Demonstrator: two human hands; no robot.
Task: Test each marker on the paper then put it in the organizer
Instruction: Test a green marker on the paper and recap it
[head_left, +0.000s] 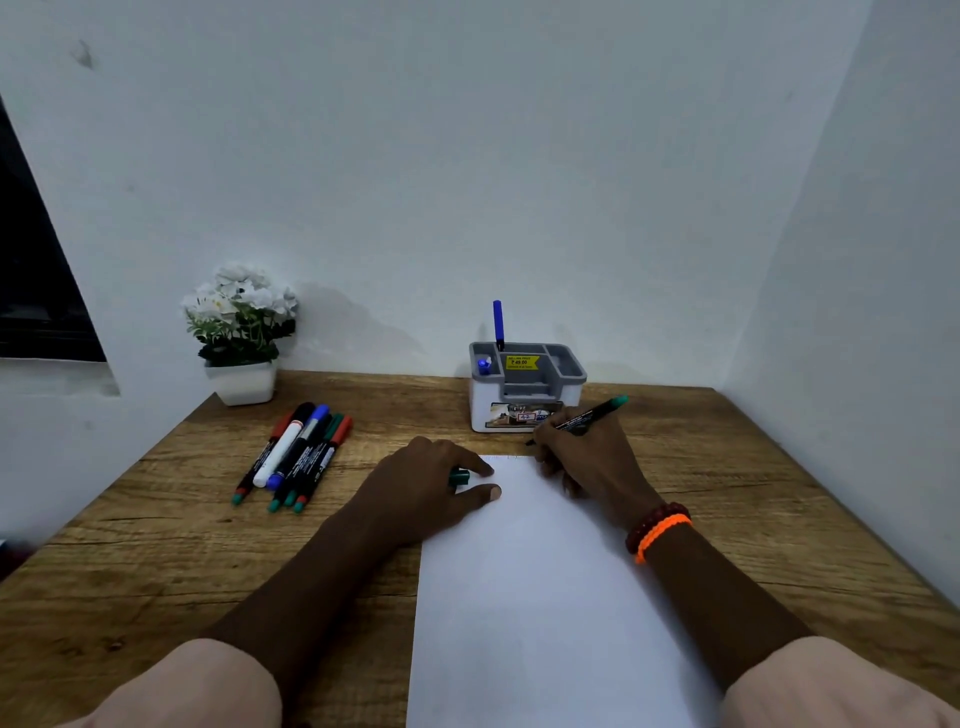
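A: Nearest the viewer lies the paper (540, 597), a smooth white sheet on the wood-grain table (156, 545). Status of the hands?

B: The right hand (587, 462) grips the green marker (589, 415) in a writing hold, tip down at the sheet's far edge, just ahead of the knuckles. The left hand (431, 488) rests on the sheet's far left corner and holds the green cap (460, 477) between its fingers.

A: Procedure for the test stroke?

B: In my judgement: keep the left hand pressing the corner so the thin sheet cannot slide, then draw one short line with light pressure. Keep the tip inside the edge; it sits very close to bare wood. Whether ink has already marked the paper cannot be determined.

A: Destination?

B: The organizer (527, 387), a rigid white-and-grey plastic box with open compartments, stands just beyond the right hand. A blue pen (497, 325) stands upright in it.

A: Remaining stock?

B: The untested markers (293, 457), slim capped cylinders, lie bundled well left of the left hand, near a potted plant (241, 332).
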